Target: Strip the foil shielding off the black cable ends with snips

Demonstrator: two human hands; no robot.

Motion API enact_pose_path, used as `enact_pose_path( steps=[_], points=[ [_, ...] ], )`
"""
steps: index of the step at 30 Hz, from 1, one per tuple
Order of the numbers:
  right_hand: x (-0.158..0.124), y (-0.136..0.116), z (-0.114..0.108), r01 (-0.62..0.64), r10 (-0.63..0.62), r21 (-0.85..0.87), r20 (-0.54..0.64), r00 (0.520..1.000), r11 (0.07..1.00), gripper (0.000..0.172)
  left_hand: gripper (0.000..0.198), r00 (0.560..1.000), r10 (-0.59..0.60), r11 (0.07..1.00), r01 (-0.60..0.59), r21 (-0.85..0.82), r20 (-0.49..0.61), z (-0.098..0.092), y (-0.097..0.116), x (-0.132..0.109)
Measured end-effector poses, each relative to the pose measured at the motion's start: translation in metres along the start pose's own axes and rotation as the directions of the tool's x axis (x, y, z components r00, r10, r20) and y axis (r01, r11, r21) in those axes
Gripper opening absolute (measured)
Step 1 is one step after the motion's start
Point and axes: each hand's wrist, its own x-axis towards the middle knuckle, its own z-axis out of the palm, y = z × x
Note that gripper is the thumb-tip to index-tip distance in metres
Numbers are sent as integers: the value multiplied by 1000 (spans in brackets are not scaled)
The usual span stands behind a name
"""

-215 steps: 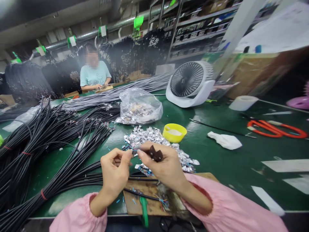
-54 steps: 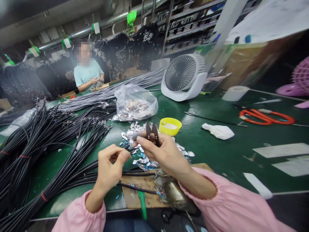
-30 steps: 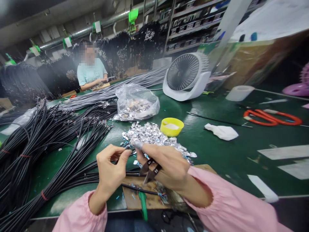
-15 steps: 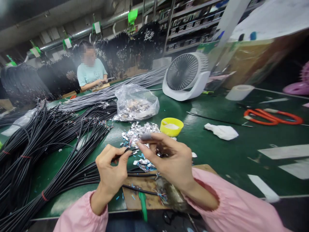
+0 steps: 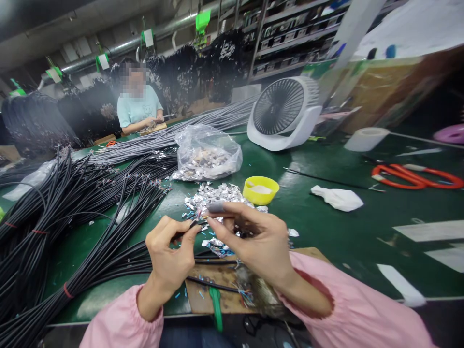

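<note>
Nearest, at six o'clock, a wooden board (image 5: 203, 290) lies on the bench (image 5: 326, 237) edge, strewn with wire clippings. A green strap (image 5: 216, 309) hangs over its front.

Just above it the two hands meet, both in pink sleeves. The left hand (image 5: 168, 251) is closed, its thumb and forefinger pinched on the end of a black cable (image 5: 192, 224) that runs back across the board. The right hand (image 5: 253, 241) is half curled. Its forefinger, capped in grey, stretches over the cable tip, with the thumb just beside the tip. I cannot tell whether it grips the tip. Something dark sits under its fingers, too hidden to name.

Beyond the hands at twelve o'clock lies a heap of foil scraps (image 5: 213, 195), with a yellow dish (image 5: 261, 189) at one o'clock. From nine to eleven o'clock, bundled black cables (image 5: 72, 217) fan across the bench. A crumpled white cloth (image 5: 339, 198) lies at two o'clock and orange scissors (image 5: 416, 176) at three.

Farther off are a clear plastic bag (image 5: 206, 154) of scraps, a white fan (image 5: 282, 113) and a tape roll (image 5: 366, 139). At the far side, at eleven o'clock, another person (image 5: 139, 108) sits behind grey cables (image 5: 181, 133).
</note>
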Motion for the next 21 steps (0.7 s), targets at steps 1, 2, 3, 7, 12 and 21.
enact_pose_path(
  steps=[1,2,3,7,12,21],
  points=[
    [0,0,0,-4,4,8,-4,1000,1000,11,14,1000,0,1000,0,2,0,0,0,0],
    [0,0,1,-9,9,14,-5,1000,1000,11,14,1000,-5,1000,5,2,-1,0,0,0],
    [0,0,1,-18,18,20,-3,1000,1000,10,14,1000,-14,1000,14,-2,-7,0,0,0],
    [3,2,2,-108,101,94,73,992,990,11,14,993,-115,992,115,-61,8,1,-2,-2],
    [8,5,-2,-263,241,128,166,956,956,19,17,972,-223,962,232,-144,76,1,-4,-1],
    [6,12,1,-116,117,-42,33,993,992,25,21,924,-365,900,382,-208,115,5,-13,7]
  ],
)
